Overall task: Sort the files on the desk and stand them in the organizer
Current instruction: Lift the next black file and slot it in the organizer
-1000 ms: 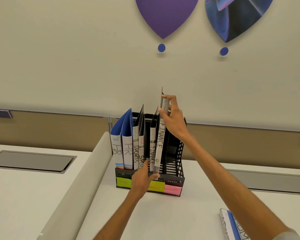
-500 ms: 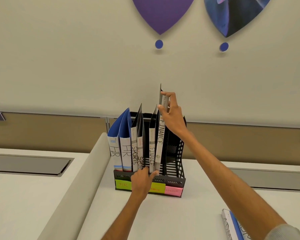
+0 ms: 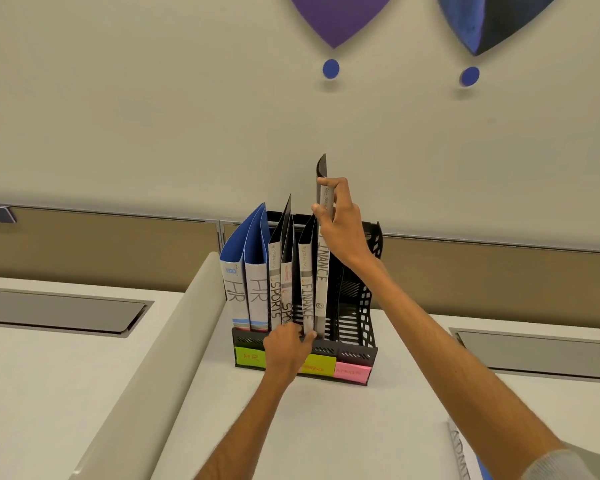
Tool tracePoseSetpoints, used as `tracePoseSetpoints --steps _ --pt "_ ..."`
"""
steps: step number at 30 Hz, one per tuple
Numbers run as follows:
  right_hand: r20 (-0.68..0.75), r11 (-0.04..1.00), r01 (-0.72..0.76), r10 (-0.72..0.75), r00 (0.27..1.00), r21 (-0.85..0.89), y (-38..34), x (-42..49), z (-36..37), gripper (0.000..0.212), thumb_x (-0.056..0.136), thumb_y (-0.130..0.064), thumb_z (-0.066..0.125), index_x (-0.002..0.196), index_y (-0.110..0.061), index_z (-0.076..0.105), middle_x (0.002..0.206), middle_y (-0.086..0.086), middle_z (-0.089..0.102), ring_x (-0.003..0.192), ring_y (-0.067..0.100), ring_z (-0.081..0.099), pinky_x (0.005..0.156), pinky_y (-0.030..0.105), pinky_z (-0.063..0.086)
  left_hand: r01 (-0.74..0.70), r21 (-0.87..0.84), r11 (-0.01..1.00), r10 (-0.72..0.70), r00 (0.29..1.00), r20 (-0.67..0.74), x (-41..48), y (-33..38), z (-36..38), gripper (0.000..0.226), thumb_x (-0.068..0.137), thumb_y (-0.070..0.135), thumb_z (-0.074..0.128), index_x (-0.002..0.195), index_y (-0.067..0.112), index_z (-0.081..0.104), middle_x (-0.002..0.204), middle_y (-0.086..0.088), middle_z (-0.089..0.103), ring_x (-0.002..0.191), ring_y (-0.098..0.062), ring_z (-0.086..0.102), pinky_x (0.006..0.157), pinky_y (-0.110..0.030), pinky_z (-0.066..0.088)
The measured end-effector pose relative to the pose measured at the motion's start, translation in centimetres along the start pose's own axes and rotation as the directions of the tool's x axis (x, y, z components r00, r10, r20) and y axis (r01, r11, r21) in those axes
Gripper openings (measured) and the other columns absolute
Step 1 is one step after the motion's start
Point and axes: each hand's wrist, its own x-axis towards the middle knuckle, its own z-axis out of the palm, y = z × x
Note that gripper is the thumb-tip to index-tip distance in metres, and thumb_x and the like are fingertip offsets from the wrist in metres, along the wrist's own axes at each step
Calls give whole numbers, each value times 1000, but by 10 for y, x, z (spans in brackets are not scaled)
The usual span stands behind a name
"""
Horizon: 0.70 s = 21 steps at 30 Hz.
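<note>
A black mesh organizer [image 3: 355, 308] stands on the white desk against the wall panel, with yellow and pink labels on its front. In it stand two blue HR files [image 3: 245, 271], two SPORTS files [image 3: 280, 275] and one FINANCE file [image 3: 306, 282]. My right hand [image 3: 340, 220] grips the upper spine of a second FINANCE file [image 3: 321, 285], which stands tall in the third slot, higher than the others. My left hand [image 3: 286, 348] rests at the organizer's front lip, its fingers touching the bottoms of the SPORTS and FINANCE files. The rightmost slot holds nothing.
Another file [image 3: 463, 452] lies flat at the desk's near right edge, partly cut off. A grey divider [image 3: 174, 341] runs along the desk's left side. Recessed grey cable flaps [image 3: 63, 311] sit in the desk tops left and right.
The FINANCE file in my right hand has slid a little lower into its slot. My left hand stays at the organizer's front. The camera has tilted slightly.
</note>
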Motion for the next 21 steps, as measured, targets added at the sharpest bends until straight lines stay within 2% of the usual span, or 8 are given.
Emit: tracePoseSetpoints --steps 4,7,10,12,14,17,21 --pt "-9 999 -33 33 999 19 -3 8 1 34 96 -11 55 126 -16 41 80 -3 51 51 7 45 54 29 52 64 40 997 -61 996 -69 -13 10 -2 72 67 90 40 73 21 61 67 6 58 66 -14 57 58 -26 42" --pt "-24 1000 -17 17 1000 8 -2 5 4 26 101 -19 49 125 -13 43 75 -16 46 47 2 43 51 20 42 100 58 993 -95 993 -73 -10 35 -6 78 64 94 35 65 18 55 62 3 55 59 -15 53 55 -26 41" --pt "-30 999 -31 31 999 22 1 0 3 26 104 -24 42 124 -8 44 76 -17 47 45 2 41 48 14 37 163 62 985 -160 986 -49 3 45 -12 73 74 86 36 67 15 53 61 1 52 58 -16 50 52 -25 37" --pt "1 999 -37 37 999 35 4 -7 5 25 105 -25 39 121 -8 45 80 2 58 45 2 39 48 14 36 169 43 985 -168 985 -36 6 43 -10 59 79 73 47 75 15 56 68 0 55 64 -18 53 55 -25 37" --pt "20 999 -33 32 999 38 6 -11 6 23 105 -24 39 120 -8 46 84 20 59 46 2 38 50 14 38 184 -8 983 -184 982 -33 6 42 -5 50 79 62 54 83 13 63 73 -1 57 74 -21 63 58 -26 39" --pt "28 998 -42 40 999 38 6 -10 4 22 105 -21 40 119 -7 47 87 21 60 54 2 43 58 12 41 228 -65 971 -230 973 -14 7 44 1 51 80 58 56 94 10 65 88 -5 67 87 -26 66 63 -29 40" --pt "48 996 -68 65 997 63 8 -12 -1 20 105 -23 40 117 -9 47 98 18 63 57 3 50 65 8 43 231 -83 969 -232 973 5 6 46 5 50 83 56 54 100 10 63 96 -7 67 92 -26 64 71 -33 48"
